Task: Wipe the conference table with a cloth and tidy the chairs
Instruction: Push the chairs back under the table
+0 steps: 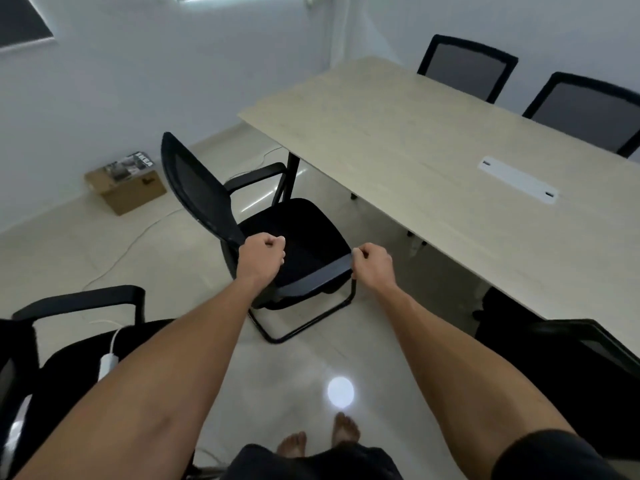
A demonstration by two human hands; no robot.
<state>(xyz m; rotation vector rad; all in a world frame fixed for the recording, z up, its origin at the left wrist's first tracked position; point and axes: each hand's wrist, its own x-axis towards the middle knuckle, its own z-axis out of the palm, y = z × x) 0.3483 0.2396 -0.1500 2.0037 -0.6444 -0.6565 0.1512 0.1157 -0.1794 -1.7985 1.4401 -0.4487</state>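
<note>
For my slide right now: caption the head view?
Both hands grip a black chair beside the conference table.

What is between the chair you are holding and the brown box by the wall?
In the head view, only bare shiny floor with a thin white cable running across it lies between the chair and the cardboard box.

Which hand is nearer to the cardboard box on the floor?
Left. The left hand holds the chair on the side toward the cardboard box. The right hand holds the chair's armrest on the table side, farther away.
</note>
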